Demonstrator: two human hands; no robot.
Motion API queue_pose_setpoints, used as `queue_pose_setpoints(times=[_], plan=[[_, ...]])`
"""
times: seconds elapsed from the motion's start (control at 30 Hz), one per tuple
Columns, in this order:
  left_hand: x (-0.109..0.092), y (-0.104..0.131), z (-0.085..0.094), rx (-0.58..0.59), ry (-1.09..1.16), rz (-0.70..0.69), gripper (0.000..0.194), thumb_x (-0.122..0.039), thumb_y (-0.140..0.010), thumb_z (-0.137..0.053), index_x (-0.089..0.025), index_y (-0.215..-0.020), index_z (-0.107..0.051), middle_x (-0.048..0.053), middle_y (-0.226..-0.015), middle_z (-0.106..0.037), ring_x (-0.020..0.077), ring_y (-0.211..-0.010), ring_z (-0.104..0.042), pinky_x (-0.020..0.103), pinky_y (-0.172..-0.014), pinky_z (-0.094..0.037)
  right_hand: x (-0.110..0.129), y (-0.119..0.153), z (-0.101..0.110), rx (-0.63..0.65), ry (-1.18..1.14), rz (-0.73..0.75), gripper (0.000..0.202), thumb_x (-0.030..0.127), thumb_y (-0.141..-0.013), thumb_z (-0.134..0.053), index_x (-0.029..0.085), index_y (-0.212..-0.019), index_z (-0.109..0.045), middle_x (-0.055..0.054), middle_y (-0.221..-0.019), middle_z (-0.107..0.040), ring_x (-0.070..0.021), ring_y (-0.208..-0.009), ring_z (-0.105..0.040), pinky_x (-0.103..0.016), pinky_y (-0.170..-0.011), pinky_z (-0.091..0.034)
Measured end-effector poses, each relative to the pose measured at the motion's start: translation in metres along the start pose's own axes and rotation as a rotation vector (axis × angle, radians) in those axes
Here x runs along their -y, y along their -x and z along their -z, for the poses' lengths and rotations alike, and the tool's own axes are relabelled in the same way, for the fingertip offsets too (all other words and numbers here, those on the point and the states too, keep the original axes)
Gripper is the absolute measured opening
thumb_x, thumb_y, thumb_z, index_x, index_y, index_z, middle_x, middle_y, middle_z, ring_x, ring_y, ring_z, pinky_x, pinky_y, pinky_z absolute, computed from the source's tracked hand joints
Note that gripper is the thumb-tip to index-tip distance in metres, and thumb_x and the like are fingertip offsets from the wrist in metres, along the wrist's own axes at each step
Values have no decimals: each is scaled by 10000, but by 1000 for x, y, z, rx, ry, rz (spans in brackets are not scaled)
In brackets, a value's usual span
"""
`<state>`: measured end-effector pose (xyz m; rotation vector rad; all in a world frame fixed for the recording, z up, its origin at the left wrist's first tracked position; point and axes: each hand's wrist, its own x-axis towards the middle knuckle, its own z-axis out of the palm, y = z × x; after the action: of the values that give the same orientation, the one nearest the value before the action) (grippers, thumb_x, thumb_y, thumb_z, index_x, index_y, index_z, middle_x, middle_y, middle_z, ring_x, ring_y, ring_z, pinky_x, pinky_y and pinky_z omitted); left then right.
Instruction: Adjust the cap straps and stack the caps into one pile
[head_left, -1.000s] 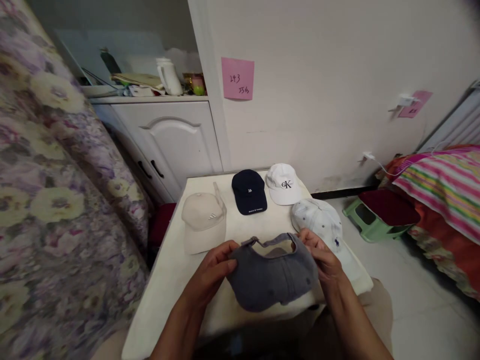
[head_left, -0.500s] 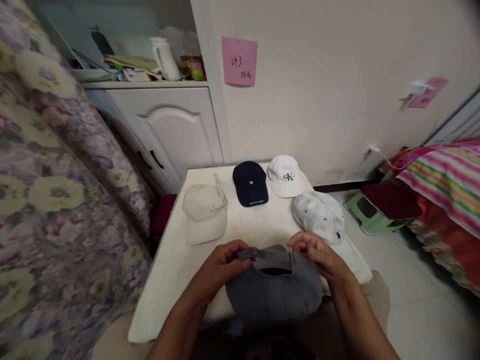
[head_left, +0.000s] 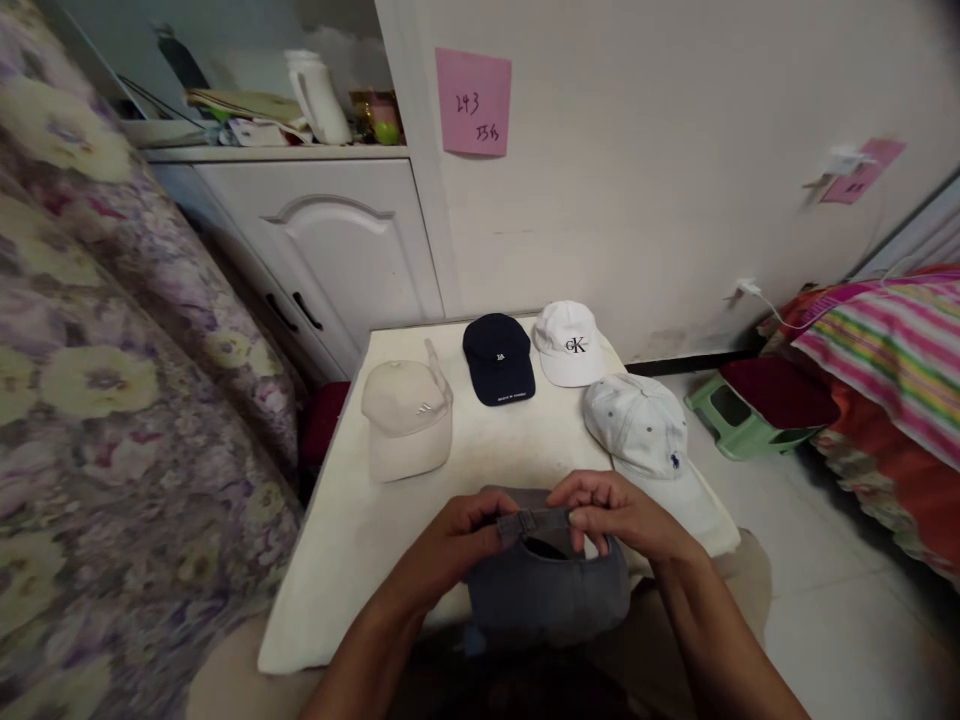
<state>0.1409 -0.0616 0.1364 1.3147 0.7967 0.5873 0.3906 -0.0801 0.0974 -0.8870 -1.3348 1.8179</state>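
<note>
A dark grey baseball cap [head_left: 551, 597] is held at the table's near edge, its back opening and buckled strap facing me. My left hand [head_left: 472, 535] is closed on the cap's left side by the metal buckle. The fingers of my right hand [head_left: 604, 510] pinch the strap right of the buckle. Beyond them lie a beige cap [head_left: 405, 420] at the left, a navy cap [head_left: 499, 360] and a white cap [head_left: 568, 343] at the back. A pale blue cap [head_left: 637, 425] sits to the right, near my right hand.
The caps rest on a small table with a cream cover [head_left: 330, 570]. Floral curtains [head_left: 135, 420] hang at the left. A white cabinet [head_left: 322, 230] and the wall stand behind. On the right are a green stool [head_left: 750, 410] and a bed with striped bedding [head_left: 885, 350].
My right hand has moved left from the cap's right edge to the strap, near the buckle. The grey cap has narrowed between my hands. The view has tilted slightly.
</note>
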Motion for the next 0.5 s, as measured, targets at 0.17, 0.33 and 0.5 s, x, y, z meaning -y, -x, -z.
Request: queue_pose_setpoints(times=[0.17, 0.33, 0.5], plan=[[7, -4, -10, -26, 68, 29, 245, -413, -788, -715, -170, -763, -684, 13, -739, -584, 164, -701, -461, 258, -644, -315, 5, -3, -5, -176, 147, 104, 269, 385, -828, -748, 189, -1011, -730, 5, -697, -685, -87, -517, -516, -181, -459, -381], [9, -7, -15, -84, 109, 39, 258, -415, -770, -743, -165, -741, -686, 7, -727, -565, 159, -704, -455, 255, -658, -324, 12, -8, -28, -187, 221, 217, 253, 302, -767, -797, 211, -994, -733, -9, -862, -706, -154, -753, -632, -251, -667, -505], [9, -5, -15, -111, 69, 37, 284, -436, -776, -740, -160, -740, -690, 1, -699, -555, 154, -681, -448, 251, -634, -312, 17, -8, -35, -226, 311, 286, 137, 237, -812, -741, 205, -945, -741, -12, -861, -680, -155, -767, -623, -260, -690, -496]])
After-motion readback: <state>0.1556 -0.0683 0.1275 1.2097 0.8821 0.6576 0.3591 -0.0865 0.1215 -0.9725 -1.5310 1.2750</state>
